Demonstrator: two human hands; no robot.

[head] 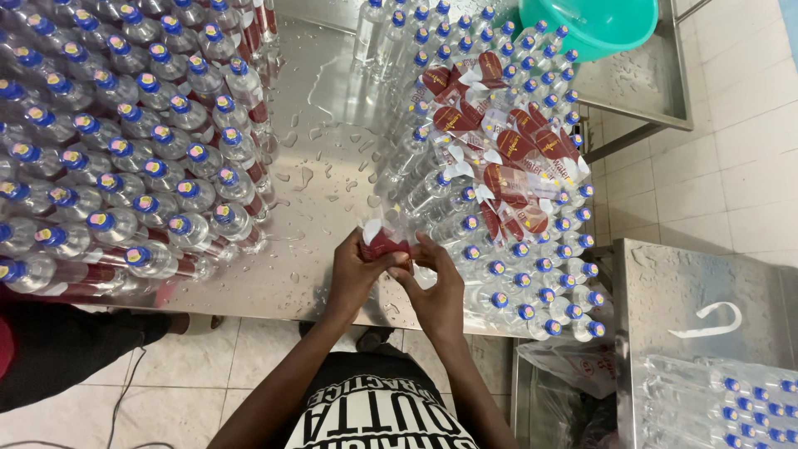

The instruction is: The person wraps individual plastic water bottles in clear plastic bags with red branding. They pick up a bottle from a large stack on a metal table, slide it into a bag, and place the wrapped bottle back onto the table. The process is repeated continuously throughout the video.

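Observation:
My left hand (356, 270) and my right hand (436, 287) meet over the front of a wet steel table (324, 141). Together they hold a clear plastic bottle (399, 226) with a dark red label (385, 243) around it; the left fingers press on the label, the right hand steadies the bottle's side. Right of my hands stands a dense group of blue-capped bottles (532, 266), with a heap of loose red labels (507, 141) lying on their caps. To the left stands another mass of capped bottles (125, 150), several showing red labels.
A teal plastic basin (598, 25) sits at the table's far right. A second steel surface (706, 283) at the lower right holds a white strip and more bottles (731, 399). Another person's dark sleeve (58, 349) shows at lower left. White tiled floor surrounds the tables.

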